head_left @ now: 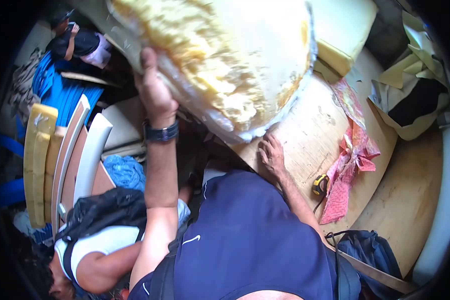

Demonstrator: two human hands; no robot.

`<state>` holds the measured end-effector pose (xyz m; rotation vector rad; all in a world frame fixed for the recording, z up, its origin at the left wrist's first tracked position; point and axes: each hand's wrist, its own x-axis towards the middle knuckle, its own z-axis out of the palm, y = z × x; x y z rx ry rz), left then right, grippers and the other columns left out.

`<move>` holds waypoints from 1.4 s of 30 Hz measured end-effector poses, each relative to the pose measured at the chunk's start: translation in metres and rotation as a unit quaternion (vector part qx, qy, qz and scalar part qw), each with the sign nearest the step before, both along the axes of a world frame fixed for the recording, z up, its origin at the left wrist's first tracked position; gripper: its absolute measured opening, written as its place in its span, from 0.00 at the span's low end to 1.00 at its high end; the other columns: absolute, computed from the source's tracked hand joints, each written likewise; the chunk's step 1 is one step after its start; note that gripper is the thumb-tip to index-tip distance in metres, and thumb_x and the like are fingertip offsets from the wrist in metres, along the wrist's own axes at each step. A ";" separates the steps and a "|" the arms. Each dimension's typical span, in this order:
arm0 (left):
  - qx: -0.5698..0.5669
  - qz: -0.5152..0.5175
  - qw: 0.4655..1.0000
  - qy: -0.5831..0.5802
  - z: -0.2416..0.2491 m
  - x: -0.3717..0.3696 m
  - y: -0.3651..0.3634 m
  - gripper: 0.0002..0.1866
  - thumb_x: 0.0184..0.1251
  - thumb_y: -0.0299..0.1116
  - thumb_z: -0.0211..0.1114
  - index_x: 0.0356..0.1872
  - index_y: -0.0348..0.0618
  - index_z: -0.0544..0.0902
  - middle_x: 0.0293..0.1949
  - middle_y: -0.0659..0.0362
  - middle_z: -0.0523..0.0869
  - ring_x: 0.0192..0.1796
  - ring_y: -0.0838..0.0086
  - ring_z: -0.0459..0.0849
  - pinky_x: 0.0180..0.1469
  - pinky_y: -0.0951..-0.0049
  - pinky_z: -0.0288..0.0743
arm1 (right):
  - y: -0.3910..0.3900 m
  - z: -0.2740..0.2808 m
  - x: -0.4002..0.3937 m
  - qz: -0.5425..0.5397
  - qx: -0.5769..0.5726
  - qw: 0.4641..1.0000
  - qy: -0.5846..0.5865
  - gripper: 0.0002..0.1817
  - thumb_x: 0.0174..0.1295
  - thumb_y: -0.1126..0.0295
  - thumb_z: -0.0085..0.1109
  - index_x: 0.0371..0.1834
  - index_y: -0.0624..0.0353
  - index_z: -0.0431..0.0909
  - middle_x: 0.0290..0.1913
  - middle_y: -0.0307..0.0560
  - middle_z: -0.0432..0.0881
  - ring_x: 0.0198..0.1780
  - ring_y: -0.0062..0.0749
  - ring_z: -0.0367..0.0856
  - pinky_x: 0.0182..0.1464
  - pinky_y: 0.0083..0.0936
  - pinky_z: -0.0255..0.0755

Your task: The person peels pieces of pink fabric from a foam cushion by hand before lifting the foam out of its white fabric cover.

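Observation:
A large piece of foam, pale and smooth on one side and torn and crumbly yellow on the other, is tilted up over the wooden table. It has a whitish rim. My left hand, with a dark watch on the wrist, grips its left edge; the thumb is in sight and the other fingers are hidden behind it. Just below the foam's lower corner, my right hand lies on the table edge with its fingers spread, holding nothing. A yellow tape measure lies to its right.
Pink cloth strips and a yellow foam block are on the table. A person in a white top bends close at left; another stands farther back. Curved padded panels stand left. A dark bag sits lower right.

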<state>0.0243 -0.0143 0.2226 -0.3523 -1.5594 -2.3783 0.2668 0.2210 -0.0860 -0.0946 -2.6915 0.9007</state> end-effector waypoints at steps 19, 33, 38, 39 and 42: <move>0.017 0.015 0.917 -0.399 -0.265 0.069 -0.035 0.44 0.77 0.66 0.54 0.80 0.42 0.63 0.79 0.54 0.66 0.78 0.59 0.65 0.80 0.58 0.58 | 0.118 0.010 -0.003 -0.268 -0.308 0.913 0.006 0.13 0.72 0.63 0.64 0.48 0.62 0.86 0.42 0.45 0.87 0.38 0.29 0.82 0.44 0.27 0.78; -0.034 0.080 0.913 -0.398 -0.259 0.081 -0.006 0.41 0.77 0.61 0.59 0.72 0.31 0.70 0.70 0.49 0.76 0.68 0.61 0.76 0.72 0.62 0.69 | 0.160 0.040 -0.149 -0.118 -0.673 0.725 -0.091 0.30 0.72 0.44 0.59 0.56 0.64 0.82 0.51 0.42 0.87 0.48 0.27 0.85 0.55 0.24 0.76; -0.086 0.162 0.895 -0.406 -0.239 0.074 -0.009 0.39 0.77 0.59 0.60 0.69 0.29 0.73 0.65 0.46 0.80 0.62 0.61 0.81 0.65 0.59 0.76 | 0.140 0.040 -0.086 -0.174 -0.562 0.796 -0.144 0.24 0.71 0.48 0.62 0.47 0.61 0.84 0.40 0.37 0.85 0.36 0.23 0.81 0.44 0.24 0.75; -0.063 0.141 0.910 -0.385 -0.249 0.070 -0.019 0.39 0.77 0.59 0.60 0.69 0.29 0.73 0.65 0.47 0.80 0.61 0.61 0.82 0.64 0.60 0.77 | 0.127 0.036 -0.066 -0.177 -0.595 0.776 -0.113 0.26 0.70 0.48 0.62 0.51 0.64 0.84 0.43 0.39 0.86 0.40 0.25 0.82 0.46 0.24 0.76; -0.057 0.083 0.917 -0.387 -0.247 0.064 -0.019 0.38 0.77 0.58 0.60 0.69 0.30 0.73 0.63 0.49 0.81 0.61 0.62 0.82 0.64 0.60 0.78 | 0.095 0.045 -0.037 -0.265 -0.648 0.713 -0.035 0.32 0.72 0.46 0.61 0.58 0.70 0.82 0.50 0.46 0.87 0.50 0.30 0.84 0.55 0.27 0.76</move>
